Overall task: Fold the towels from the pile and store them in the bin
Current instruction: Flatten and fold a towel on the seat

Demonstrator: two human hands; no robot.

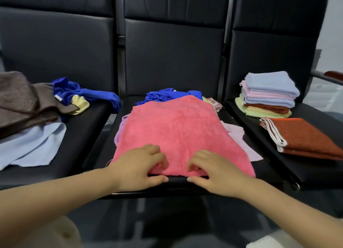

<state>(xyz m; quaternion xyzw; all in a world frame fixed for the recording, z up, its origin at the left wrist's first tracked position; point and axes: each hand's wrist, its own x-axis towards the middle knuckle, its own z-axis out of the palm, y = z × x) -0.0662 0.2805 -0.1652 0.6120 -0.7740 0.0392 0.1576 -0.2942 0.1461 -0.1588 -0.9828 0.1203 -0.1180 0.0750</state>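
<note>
Hands gripped the near edge of the pink towel [178,129] spread on the bench's middle seat [172,181]: left hand [137,168] and right hand [217,171] each pinched it, fingers on top, thumbs beneath. Folded towels [267,93] were stacked on the right seat.

Row of three black padded seats [172,62]. Left seat: brown towel [20,103], blue cloth [74,93], pale blue cloth [29,143]. Middle seat: towel pile topped by pink towel [176,129]. Right seat: folded towel stack [267,95], folded rust towel [304,136].
</note>
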